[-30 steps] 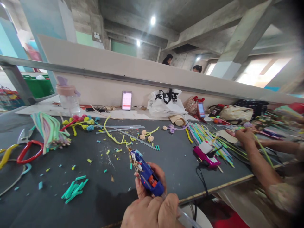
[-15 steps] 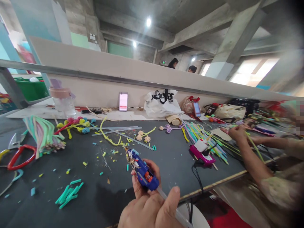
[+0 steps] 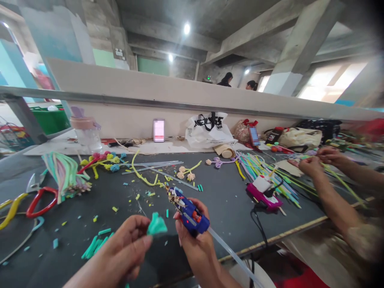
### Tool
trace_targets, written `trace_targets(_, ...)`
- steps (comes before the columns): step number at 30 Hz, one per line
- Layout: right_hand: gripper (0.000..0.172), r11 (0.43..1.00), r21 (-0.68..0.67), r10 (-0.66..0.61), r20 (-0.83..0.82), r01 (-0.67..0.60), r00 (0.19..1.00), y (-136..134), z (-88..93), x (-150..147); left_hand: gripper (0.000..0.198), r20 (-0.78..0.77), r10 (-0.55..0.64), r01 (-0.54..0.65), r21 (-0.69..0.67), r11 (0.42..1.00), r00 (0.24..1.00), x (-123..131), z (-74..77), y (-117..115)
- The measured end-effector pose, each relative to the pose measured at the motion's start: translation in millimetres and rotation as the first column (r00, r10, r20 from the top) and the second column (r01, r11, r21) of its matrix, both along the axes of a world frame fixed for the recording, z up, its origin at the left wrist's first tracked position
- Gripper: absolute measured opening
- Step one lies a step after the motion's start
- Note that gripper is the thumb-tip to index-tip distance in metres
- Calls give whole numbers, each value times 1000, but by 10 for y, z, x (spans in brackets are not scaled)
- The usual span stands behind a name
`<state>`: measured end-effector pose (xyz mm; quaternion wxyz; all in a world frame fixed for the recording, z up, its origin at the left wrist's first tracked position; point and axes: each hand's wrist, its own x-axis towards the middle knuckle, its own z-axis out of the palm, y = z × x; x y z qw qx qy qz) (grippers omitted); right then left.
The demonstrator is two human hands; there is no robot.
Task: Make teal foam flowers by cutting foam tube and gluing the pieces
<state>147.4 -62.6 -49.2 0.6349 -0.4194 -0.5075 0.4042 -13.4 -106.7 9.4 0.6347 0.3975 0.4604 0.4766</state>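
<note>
My right hand (image 3: 195, 238) is wrapped round a blue hot-glue gun (image 3: 188, 210), its crusted nozzle pointing up and left. A clear glue stick (image 3: 231, 256) trails from the gun's back toward the lower right. My left hand (image 3: 126, 248) pinches a small teal fuzzy piece (image 3: 157, 226) at its fingertips, just left of the gun. Both hands hover over the dark table (image 3: 216, 196) near its front edge.
Teal stick cuttings (image 3: 94, 244) lie by my left hand. Red and yellow scissors (image 3: 36, 198), pastel strips (image 3: 64, 172), a pink-lidded jar (image 3: 85, 130), a white bag (image 3: 210, 130) and a pink glue gun (image 3: 264, 194) are around. Another person's hands (image 3: 312, 166) work with coloured sticks at the right.
My left hand has left the gun's rear and swung out to the left, now holding a teal piece up near the nozzle. The gun stays in my right hand.
</note>
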Motion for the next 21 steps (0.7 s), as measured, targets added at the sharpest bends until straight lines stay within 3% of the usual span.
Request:
trace_targets(3, 43, 1000, 1, -4, -14, 4, 1000, -43, -8, 12, 33, 107, 59, -46, -116, 992, 993, -100, 11, 134)
trace_targets(7, 46, 997, 5, 75, -22, -75, 997, -73, -1, 44, 39, 284, 115, -67, -175, 982, 952, -65, -108, 274)
trace_targets(10, 45, 987, -1, 161, -3, -161, 987, -115, 32, 69, 36, 367, 124, -70, -157, 985, 922, -47, -178, 333)
trace_targets(16, 44, 994, 58, 85, 86, -90, 993, -182, 95, 31, 22, 410, 138, -99, -114, 988, 902, -113, -224, 400)
trace_targets(21, 44, 992, 57, 107, 120, -115, 987, -177, 87, 21, 17, 476, 165, -123, -118, 985, 864, -167, -271, 424)
